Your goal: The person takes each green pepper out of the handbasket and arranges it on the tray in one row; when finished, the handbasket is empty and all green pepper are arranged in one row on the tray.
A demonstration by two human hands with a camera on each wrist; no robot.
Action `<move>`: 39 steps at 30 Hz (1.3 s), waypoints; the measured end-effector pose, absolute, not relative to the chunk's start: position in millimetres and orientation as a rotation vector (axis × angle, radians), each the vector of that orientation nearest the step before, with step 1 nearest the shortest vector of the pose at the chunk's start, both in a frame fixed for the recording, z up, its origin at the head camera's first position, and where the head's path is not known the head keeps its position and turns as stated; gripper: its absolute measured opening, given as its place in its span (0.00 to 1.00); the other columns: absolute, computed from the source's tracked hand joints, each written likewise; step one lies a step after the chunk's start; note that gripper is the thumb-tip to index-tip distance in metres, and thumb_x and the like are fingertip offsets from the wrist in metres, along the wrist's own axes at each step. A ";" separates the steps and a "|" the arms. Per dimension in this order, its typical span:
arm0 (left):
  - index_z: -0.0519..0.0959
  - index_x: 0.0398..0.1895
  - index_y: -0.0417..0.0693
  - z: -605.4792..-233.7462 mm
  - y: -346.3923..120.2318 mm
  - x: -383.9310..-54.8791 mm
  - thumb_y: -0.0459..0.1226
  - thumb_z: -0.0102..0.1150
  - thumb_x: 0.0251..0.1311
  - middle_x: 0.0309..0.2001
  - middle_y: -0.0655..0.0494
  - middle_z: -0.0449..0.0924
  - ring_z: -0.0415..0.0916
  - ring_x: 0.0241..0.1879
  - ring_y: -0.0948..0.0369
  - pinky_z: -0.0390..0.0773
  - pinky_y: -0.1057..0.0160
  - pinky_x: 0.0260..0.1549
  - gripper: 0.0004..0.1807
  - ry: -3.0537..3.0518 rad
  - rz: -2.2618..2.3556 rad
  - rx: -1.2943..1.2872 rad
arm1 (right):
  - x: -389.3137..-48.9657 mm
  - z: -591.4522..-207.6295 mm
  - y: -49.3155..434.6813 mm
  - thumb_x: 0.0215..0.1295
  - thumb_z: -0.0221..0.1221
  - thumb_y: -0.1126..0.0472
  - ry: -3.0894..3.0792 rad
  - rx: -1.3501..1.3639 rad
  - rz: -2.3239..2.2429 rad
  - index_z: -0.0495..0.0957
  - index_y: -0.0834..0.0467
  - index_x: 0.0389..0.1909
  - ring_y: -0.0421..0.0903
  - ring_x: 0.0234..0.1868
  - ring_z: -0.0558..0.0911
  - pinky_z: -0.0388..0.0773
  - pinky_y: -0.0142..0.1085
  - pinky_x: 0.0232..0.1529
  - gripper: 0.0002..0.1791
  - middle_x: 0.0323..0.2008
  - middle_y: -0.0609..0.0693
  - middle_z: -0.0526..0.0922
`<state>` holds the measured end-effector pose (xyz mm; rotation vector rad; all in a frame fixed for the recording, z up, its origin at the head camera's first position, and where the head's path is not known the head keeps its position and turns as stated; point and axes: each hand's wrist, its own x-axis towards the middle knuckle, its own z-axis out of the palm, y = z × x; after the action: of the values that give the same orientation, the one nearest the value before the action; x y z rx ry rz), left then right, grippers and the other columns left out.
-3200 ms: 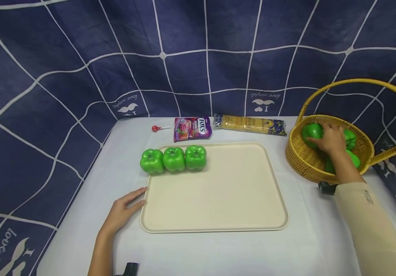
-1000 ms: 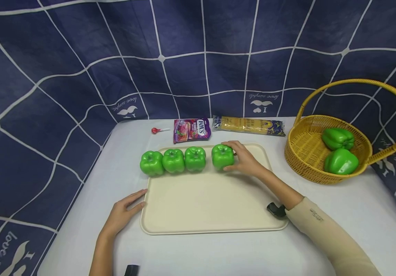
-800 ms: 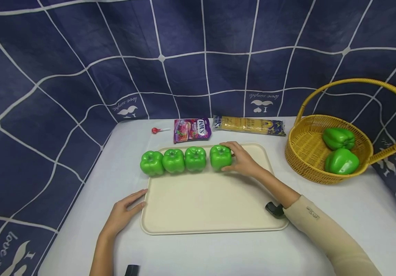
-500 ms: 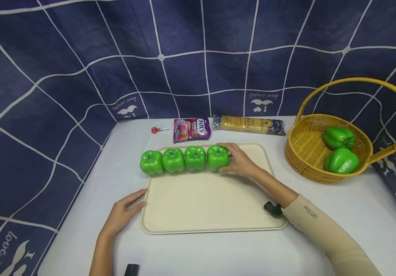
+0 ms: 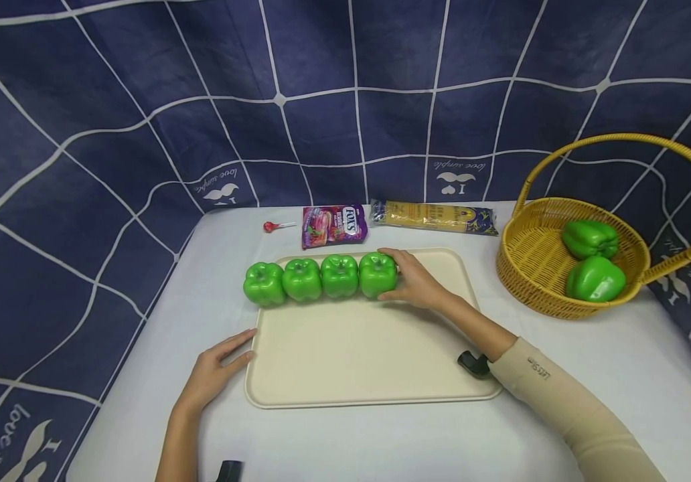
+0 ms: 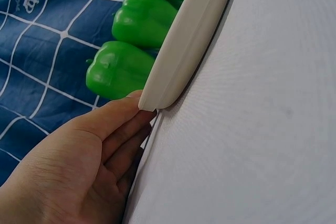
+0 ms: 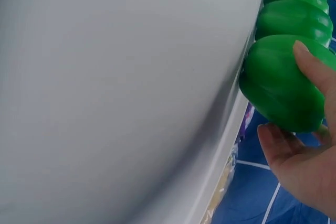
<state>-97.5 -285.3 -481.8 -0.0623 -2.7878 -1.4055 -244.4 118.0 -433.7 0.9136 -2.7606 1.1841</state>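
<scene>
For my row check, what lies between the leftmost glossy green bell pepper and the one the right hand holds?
The head view shows two more green bell peppers, side by side, between the leftmost pepper and the held pepper.

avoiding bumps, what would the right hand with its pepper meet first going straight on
Likely the next green pepper in the row, right beside the held pepper; whether they touch is unclear.

Seemingly a makeshift tabletop booth: white table (image 5: 394,442) with printed navy curtain (image 5: 394,57) behind and at both sides.
</scene>
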 end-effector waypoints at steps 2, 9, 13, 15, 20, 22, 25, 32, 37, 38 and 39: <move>0.74 0.58 0.55 -482.1 -285.4 -97.5 0.51 0.60 0.56 0.60 0.54 0.70 0.62 0.62 0.48 0.58 0.40 0.60 0.26 -2.790 -1.403 -0.060 | -244.3 -434.1 118.1 0.39 0.75 0.54 -2.770 0.913 1.171 0.55 0.57 0.67 0.55 0.63 0.63 0.58 0.52 0.64 0.54 0.61 0.58 0.65; 0.74 0.58 0.56 -482.4 -285.7 -96.9 0.50 0.60 0.56 0.60 0.54 0.70 0.61 0.63 0.49 0.58 0.41 0.60 0.26 -2.784 -1.414 -0.067 | -243.2 -434.6 122.2 0.37 0.75 0.53 -2.787 0.909 1.169 0.54 0.57 0.68 0.55 0.61 0.63 0.60 0.55 0.62 0.56 0.62 0.58 0.63; 0.74 0.58 0.56 -482.7 -285.4 -97.7 0.51 0.60 0.56 0.60 0.54 0.70 0.61 0.63 0.48 0.58 0.40 0.60 0.26 -2.790 -1.419 -0.051 | -239.9 -432.5 131.1 0.38 0.75 0.52 -2.810 0.887 1.182 0.53 0.55 0.69 0.56 0.61 0.64 0.61 0.55 0.61 0.57 0.63 0.56 0.62; 0.74 0.58 0.56 -483.0 -285.2 -98.1 0.51 0.60 0.55 0.60 0.54 0.70 0.61 0.63 0.48 0.57 0.40 0.60 0.26 -2.794 -1.421 -0.042 | -237.3 -431.0 139.6 0.39 0.75 0.50 -2.813 0.877 1.172 0.52 0.54 0.69 0.57 0.61 0.64 0.61 0.54 0.61 0.57 0.63 0.56 0.61; 0.74 0.58 0.56 -483.7 -285.7 -98.6 0.51 0.60 0.56 0.60 0.53 0.70 0.62 0.63 0.48 0.58 0.41 0.60 0.26 -2.796 -1.418 -0.051 | -229.0 -423.6 172.1 0.42 0.72 0.45 -2.780 0.835 1.126 0.52 0.53 0.69 0.57 0.60 0.63 0.63 0.53 0.60 0.55 0.62 0.57 0.62; 0.74 0.58 0.56 -483.9 -286.3 -98.4 0.51 0.61 0.56 0.60 0.54 0.70 0.62 0.62 0.48 0.58 0.41 0.60 0.26 -2.793 -1.418 -0.059 | -225.6 -418.2 187.1 0.43 0.72 0.46 -2.751 0.811 1.113 0.53 0.55 0.69 0.58 0.59 0.64 0.64 0.54 0.58 0.54 0.62 0.59 0.62; 0.74 0.58 0.56 -484.1 -287.0 -98.3 0.51 0.61 0.56 0.60 0.54 0.70 0.62 0.62 0.48 0.59 0.42 0.60 0.26 -2.792 -1.420 -0.061 | -221.4 -408.8 210.6 0.45 0.72 0.50 -2.702 0.769 1.105 0.54 0.58 0.68 0.61 0.58 0.63 0.65 0.56 0.56 0.52 0.61 0.62 0.62; 0.74 0.58 0.56 -483.8 -287.1 -97.8 0.51 0.60 0.56 0.60 0.53 0.70 0.61 0.63 0.48 0.58 0.41 0.60 0.26 -2.796 -1.426 -0.047 | -212.3 -388.7 272.5 0.49 0.70 0.58 -2.673 0.493 1.094 0.58 0.62 0.65 0.63 0.56 0.63 0.63 0.60 0.53 0.44 0.59 0.65 0.63; 0.74 0.58 0.56 -483.4 -287.0 -98.4 0.50 0.60 0.56 0.60 0.54 0.70 0.62 0.63 0.49 0.59 0.42 0.60 0.25 -2.795 -1.423 -0.062 | -210.8 -379.4 320.5 0.51 0.69 0.58 -2.676 0.250 0.917 0.60 0.64 0.64 0.68 0.54 0.61 0.58 0.62 0.53 0.42 0.57 0.69 0.63; 0.74 0.58 0.56 -483.2 -286.9 -98.5 0.50 0.60 0.56 0.60 0.54 0.70 0.62 0.63 0.49 0.59 0.42 0.60 0.25 -2.795 -1.422 -0.066 | -211.1 -378.7 330.0 0.52 0.68 0.56 -2.681 0.193 0.874 0.58 0.64 0.65 0.69 0.54 0.60 0.58 0.63 0.52 0.42 0.57 0.71 0.62; 0.74 0.58 0.56 -483.1 -286.9 -98.7 0.50 0.60 0.56 0.60 0.54 0.70 0.62 0.62 0.49 0.59 0.42 0.60 0.25 -2.795 -1.417 -0.069 | -212.2 -379.0 339.8 0.54 0.67 0.56 -2.679 0.146 0.845 0.57 0.65 0.66 0.70 0.54 0.59 0.57 0.64 0.51 0.42 0.57 0.72 0.61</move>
<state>-98.7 -286.9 -483.1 -0.0686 -2.7951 -1.4171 -212.2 339.8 -379.0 0.1463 -2.6791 0.8448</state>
